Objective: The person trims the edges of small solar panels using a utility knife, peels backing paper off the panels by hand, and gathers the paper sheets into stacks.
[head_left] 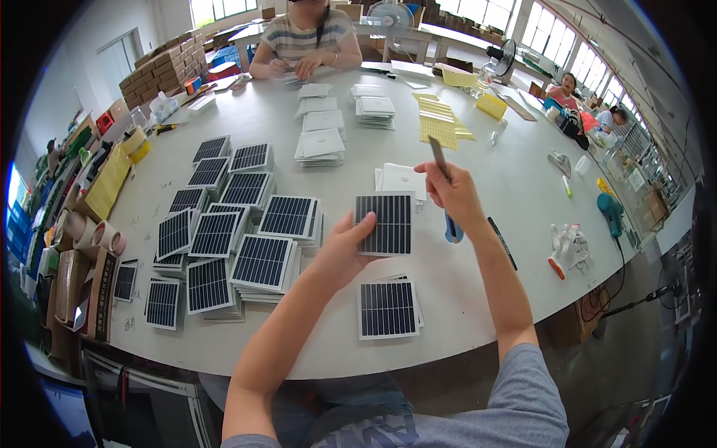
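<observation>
My left hand [343, 250] grips a small square solar panel [385, 224] by its left edge, thumb on the dark cell face. My right hand [454, 196] is closed around a blue-handled knife [439, 158], its flat metal blade pointing up and away, just right of the panel. Below the held panel lies a short stack of solar panels [388, 309]. Behind it, partly hidden by my right hand, are white-backed panels [399, 179]. Several stacks of dark-faced panels [261, 261] cover the table to the left of my left hand.
White-backed stacks [321, 142] stand mid-table, before a seated person [306, 52] across from me. Yellow sheets [441, 123] lie at the back right. To the right are a black marker [502, 243], gloves [569, 250] and a teal corded tool [610, 215]. Tape rolls [104, 235] sit left.
</observation>
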Action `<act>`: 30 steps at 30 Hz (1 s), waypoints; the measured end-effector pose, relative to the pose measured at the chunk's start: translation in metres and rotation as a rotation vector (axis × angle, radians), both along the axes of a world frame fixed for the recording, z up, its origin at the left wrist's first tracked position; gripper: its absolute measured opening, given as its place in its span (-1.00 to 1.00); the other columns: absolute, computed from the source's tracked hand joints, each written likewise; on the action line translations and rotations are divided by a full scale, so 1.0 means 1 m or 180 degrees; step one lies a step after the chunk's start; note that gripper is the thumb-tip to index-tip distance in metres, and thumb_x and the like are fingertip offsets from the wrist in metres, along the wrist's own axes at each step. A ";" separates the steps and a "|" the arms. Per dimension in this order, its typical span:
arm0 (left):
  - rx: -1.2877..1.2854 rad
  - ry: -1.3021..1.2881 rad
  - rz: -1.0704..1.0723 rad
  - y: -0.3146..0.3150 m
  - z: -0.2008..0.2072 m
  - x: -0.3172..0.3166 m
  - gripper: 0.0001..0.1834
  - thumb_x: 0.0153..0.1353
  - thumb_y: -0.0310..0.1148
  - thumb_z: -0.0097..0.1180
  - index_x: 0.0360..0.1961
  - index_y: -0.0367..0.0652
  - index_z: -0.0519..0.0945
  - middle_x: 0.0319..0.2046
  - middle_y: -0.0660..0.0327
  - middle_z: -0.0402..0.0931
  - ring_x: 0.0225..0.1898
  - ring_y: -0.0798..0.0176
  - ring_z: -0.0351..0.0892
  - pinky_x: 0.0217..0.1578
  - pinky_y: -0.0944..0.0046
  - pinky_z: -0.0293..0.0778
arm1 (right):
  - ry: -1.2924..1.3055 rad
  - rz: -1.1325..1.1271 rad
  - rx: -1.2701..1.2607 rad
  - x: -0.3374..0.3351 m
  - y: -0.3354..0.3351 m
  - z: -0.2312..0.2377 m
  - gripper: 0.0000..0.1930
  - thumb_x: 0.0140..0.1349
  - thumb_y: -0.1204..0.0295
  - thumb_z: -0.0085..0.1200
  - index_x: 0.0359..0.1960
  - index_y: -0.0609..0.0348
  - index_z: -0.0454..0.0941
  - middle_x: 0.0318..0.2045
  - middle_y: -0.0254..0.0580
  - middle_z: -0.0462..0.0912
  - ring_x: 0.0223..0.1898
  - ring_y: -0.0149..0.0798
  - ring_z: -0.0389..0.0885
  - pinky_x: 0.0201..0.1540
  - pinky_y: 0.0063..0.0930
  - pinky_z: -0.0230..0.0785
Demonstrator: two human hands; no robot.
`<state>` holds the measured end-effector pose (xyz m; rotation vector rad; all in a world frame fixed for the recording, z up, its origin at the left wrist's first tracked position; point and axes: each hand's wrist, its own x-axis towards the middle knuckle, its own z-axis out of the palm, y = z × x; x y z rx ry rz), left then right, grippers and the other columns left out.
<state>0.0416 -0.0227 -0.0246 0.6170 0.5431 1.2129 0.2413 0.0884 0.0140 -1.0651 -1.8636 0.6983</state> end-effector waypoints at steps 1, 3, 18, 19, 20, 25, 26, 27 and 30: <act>-0.0120 -0.0003 0.0106 -0.001 0.000 -0.002 -0.68 0.45 -0.27 -0.07 0.12 -0.21 0.37 0.00 0.06 0.54 -0.01 0.11 0.63 0.02 -0.02 0.63 | 0.0237 0.0336 -0.0520 0.004 -0.006 0.014 -0.64 0.45 0.16 -0.04 -0.10 0.22 0.62 -0.62 -0.49 0.42 -0.62 -0.59 0.35 -0.57 -0.68 0.20; -0.0250 -0.0002 0.0212 -0.003 0.003 -0.005 -0.69 0.46 -0.26 -0.09 0.09 -0.24 0.35 -0.02 0.01 0.54 -0.04 0.06 0.65 -0.02 -0.03 0.66 | 0.0534 0.0865 -0.1063 0.002 -0.008 0.016 -0.58 0.46 0.10 -0.08 -0.11 0.26 0.62 -0.59 -0.52 0.41 -0.65 -0.65 0.28 -0.62 -0.72 0.11; 0.0011 -0.0539 0.0026 0.008 -0.012 -0.020 -0.63 0.44 -0.19 -0.06 0.11 -0.23 0.43 -0.09 0.15 0.58 -0.06 0.20 0.61 0.05 0.01 0.51 | -0.1709 0.2077 -0.2301 -0.023 -0.072 0.033 -0.42 0.41 -0.02 -0.07 -0.57 0.25 0.61 -0.71 -0.32 0.53 -0.70 -0.43 0.52 -0.60 -0.51 0.39; -0.0093 -0.0612 0.0086 0.005 0.004 -0.013 -0.64 0.45 -0.20 -0.06 0.09 -0.23 0.44 -0.10 0.16 0.58 -0.09 0.22 0.62 0.02 0.07 0.53 | -0.2304 0.2289 -0.1993 -0.025 -0.086 0.037 -0.40 0.38 -0.06 -0.05 -0.56 0.24 0.62 -0.69 -0.29 0.55 -0.70 -0.43 0.52 -0.61 -0.50 0.39; -0.0097 -0.0583 0.0120 0.004 0.003 -0.019 -0.64 0.45 -0.20 -0.06 0.09 -0.23 0.44 -0.10 0.16 0.58 -0.09 0.22 0.62 0.02 0.07 0.53 | -0.2886 0.2564 -0.1629 -0.032 -0.097 0.041 -0.39 0.36 -0.10 -0.04 -0.55 0.24 0.64 -0.66 -0.25 0.57 -0.70 -0.42 0.51 -0.61 -0.48 0.38; 0.0199 -0.0337 0.0214 0.006 -0.010 -0.019 -0.67 0.46 -0.23 -0.08 0.07 -0.24 0.42 -0.08 0.15 0.57 -0.02 0.20 0.60 0.06 0.07 0.53 | -0.1352 0.2541 -0.1923 -0.005 -0.069 0.056 -0.61 0.33 0.17 0.10 -0.54 0.22 0.65 -0.75 -0.35 0.48 -0.72 -0.51 0.46 -0.64 -0.57 0.27; 0.0207 -0.0340 0.0227 0.006 -0.008 -0.019 -0.67 0.46 -0.23 -0.08 0.07 -0.24 0.42 -0.08 0.15 0.57 -0.02 0.20 0.60 0.06 0.07 0.53 | -0.0802 0.2302 -0.1810 0.001 -0.064 0.054 -0.65 0.33 0.20 0.12 -0.49 0.23 0.64 -0.75 -0.39 0.46 -0.73 -0.53 0.43 -0.65 -0.61 0.24; 0.0133 -0.0294 0.0251 0.005 -0.007 -0.020 -0.67 0.46 -0.23 -0.08 0.07 -0.24 0.42 -0.08 0.16 0.57 -0.01 0.21 0.60 0.06 0.06 0.54 | -0.0466 0.1968 -0.1732 0.002 -0.058 0.054 -0.67 0.33 0.22 0.14 -0.45 0.25 0.62 -0.73 -0.41 0.45 -0.72 -0.54 0.42 -0.65 -0.61 0.24; 0.0035 -0.0136 0.0416 0.003 -0.001 -0.012 -0.67 0.45 -0.23 -0.06 0.08 -0.23 0.40 -0.06 0.15 0.56 -0.02 0.22 0.60 0.04 0.05 0.56 | 0.0060 0.1202 -0.1425 -0.003 -0.047 0.047 -0.74 0.32 0.28 0.15 -0.38 0.25 0.57 -0.69 -0.41 0.47 -0.70 -0.55 0.41 -0.65 -0.63 0.24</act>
